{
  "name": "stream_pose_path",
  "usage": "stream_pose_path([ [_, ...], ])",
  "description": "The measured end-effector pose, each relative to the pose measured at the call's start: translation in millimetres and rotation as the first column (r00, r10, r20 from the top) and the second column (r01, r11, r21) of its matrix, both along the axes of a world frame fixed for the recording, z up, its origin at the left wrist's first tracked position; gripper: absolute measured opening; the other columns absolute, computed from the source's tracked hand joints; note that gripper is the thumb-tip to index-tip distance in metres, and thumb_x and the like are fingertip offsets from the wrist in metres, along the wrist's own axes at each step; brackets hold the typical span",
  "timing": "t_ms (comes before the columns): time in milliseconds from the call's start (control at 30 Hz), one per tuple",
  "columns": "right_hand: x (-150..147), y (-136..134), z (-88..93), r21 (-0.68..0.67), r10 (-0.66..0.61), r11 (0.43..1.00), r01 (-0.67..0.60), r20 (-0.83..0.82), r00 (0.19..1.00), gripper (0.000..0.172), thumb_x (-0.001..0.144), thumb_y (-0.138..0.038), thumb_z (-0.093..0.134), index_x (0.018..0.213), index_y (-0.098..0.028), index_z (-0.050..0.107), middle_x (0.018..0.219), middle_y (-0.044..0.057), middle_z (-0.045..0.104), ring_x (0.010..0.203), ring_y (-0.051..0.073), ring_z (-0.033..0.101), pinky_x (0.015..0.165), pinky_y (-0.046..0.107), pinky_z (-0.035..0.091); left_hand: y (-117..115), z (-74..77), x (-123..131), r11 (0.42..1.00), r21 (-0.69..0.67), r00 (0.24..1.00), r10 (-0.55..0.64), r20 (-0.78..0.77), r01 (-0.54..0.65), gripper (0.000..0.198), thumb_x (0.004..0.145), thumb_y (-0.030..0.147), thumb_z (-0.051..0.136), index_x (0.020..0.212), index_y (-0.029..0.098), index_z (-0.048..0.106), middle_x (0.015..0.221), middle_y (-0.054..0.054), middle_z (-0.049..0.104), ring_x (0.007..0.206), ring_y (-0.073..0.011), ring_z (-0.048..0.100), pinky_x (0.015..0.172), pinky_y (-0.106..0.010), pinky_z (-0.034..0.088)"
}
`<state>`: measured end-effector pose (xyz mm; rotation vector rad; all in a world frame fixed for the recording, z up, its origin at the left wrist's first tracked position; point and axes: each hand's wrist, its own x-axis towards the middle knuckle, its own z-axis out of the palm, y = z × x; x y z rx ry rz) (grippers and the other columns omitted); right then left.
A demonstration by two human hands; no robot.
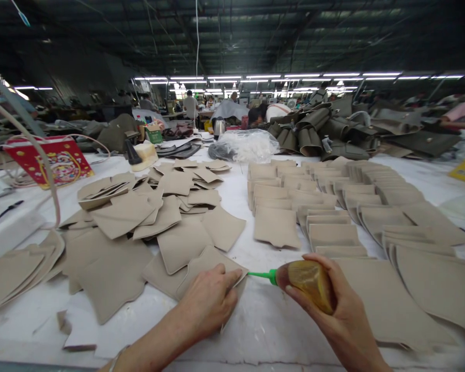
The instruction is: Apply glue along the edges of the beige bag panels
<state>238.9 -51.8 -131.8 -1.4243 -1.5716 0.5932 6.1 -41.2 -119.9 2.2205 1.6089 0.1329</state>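
In the head view, my left hand (pixel 211 299) grips a beige leather-like panel (pixel 209 264) by its corner, with the fingers on top and part of the piece hidden underneath. My right hand (pixel 343 310) is wrapped round a squeeze bottle (pixel 308 281) of amber liquid, tilted on its side. The bottle's thin green nozzle (pixel 258 274) points left, its tip at the panel's edge close to my left fingertips. Left of my hands lies a loose heap of similar beige panels (pixel 116 274). Overlapping rows of such panels (pixel 277 227) spread to the right.
A red printed box (pixel 50 161) and a white cable stand at the left. Behind the heap are a sponge-like block (pixel 143 155) and a clear plastic bag (pixel 248 145). Dark olive bag pieces (pixel 325 129) pile up at the back right. People sit farther off.
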Motion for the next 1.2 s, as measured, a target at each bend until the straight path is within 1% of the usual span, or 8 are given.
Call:
stream_pose_path([
  [100,-1,0,-2.0,0.018,-0.012,1.000,0.012,0.008,1.000,0.048,0.077,-0.050,0.066,0.114,-0.026,0.050,0.104,0.003,0.057,0.088,0.024,0.056,0.078,0.033,0.042,0,-0.7,-1,1.000,-0.014,1.000,0.007,0.023,-0.006,0.042,0.087,0.024,0.034,0.123,0.037,0.053,0.084,-0.001,0.057,0.079,-0.0176,0.060,0.068,-0.026,0.039],
  [267,-3,-4,-0.6,-0.028,0.017,0.999,-0.019,-0.048,0.999,0.049,0.075,-0.052,0.067,0.113,-0.026,0.051,0.095,0.001,0.059,0.077,0.021,0.058,0.071,0.031,0.043,1,-3.0,-3,1.000,-0.031,0.999,0.003,0.050,-0.001,0.043,0.088,0.024,0.033,0.124,0.039,0.051,0.086,0.000,0.056,0.082,-0.0155,0.060,0.070,-0.024,0.040],
  [467,2,-1,-2.8,0.015,-0.006,1.000,0.006,-0.005,1.000,0.047,0.075,-0.049,0.068,0.112,-0.025,0.051,0.103,0.002,0.057,0.086,0.023,0.056,0.076,0.031,0.041,-1,-5.9,-6,1.000,-0.023,1.000,-0.005,0.028,0.005,0.045,0.089,0.025,0.033,0.129,0.041,0.047,0.088,0.001,0.056,0.080,-0.0156,0.060,0.070,-0.024,0.040],
  [633,-1,-8,-6.5,-0.081,0.091,0.992,-0.100,-0.106,0.990,0.049,0.075,-0.051,0.068,0.114,-0.027,0.050,0.096,-0.001,0.059,0.080,0.021,0.059,0.076,0.031,0.042,-3,-6.9,-6,1.000,-0.016,0.999,-0.003,0.038,0.004,0.045,0.090,0.026,0.032,0.131,0.039,0.046,0.089,0.000,0.055,0.081,-0.0148,0.059,0.072,-0.024,0.041],
  [800,4,-5,-9.6,-0.061,0.031,0.997,-0.036,-0.080,0.996,0.051,0.073,-0.049,0.071,0.113,-0.026,0.051,0.100,0.001,0.059,0.083,0.023,0.059,0.076,0.031,0.043,-4,-7.1,-6,0.999,-0.029,0.998,0.015,0.067,-0.013,0.041,0.092,0.032,0.034,0.131,0.039,0.045,0.090,0.001,0.055,0.083,-0.0151,0.060,0.072,-0.024,0.041],
  [967,-1,-14,-10.4,-0.131,0.113,0.981,-0.141,-0.196,0.974,0.050,0.069,-0.049,0.071,0.111,-0.026,0.054,0.101,0.000,0.062,0.089,0.023,0.059,0.073,0.027,0.045,-4,-8.1,-8,0.998,-0.053,0.995,0.026,0.094,-0.021,0.043,0.092,0.030,0.034,0.132,0.040,0.045,0.090,0.001,0.056,0.084,-0.0156,0.060,0.074,-0.025,0.041],
  [1133,-7,-19,-7.7,-0.134,0.030,0.990,-0.054,-0.177,0.984,0.050,0.071,-0.050,0.071,0.111,-0.026,0.053,0.097,-0.001,0.060,0.083,0.021,0.058,0.078,0.028,0.042,-3,-9.3,-7,0.998,-0.060,0.993,0.031,0.118,-0.024,0.043,0.091,0.029,0.034,0.132,0.037,0.046,0.090,0.000,0.057,0.085,-0.0160,0.059,0.076,-0.025,0.041],
  [1200,-7,-21,-9.6,-0.133,0.051,0.988,-0.077,-0.192,0.980,0.049,0.070,-0.049,0.071,0.110,-0.027,0.053,0.098,-0.002,0.060,0.085,0.021,0.057,0.077,0.028,0.042,-4,-10.0,-8,0.998,-0.058,0.990,0.037,0.136,-0.029,0.044,0.090,0.029,0.035,0.132,0.036,0.046,0.091,0.000,0.057,0.086,-0.0162,0.059,0.076,-0.026,0.041],
])
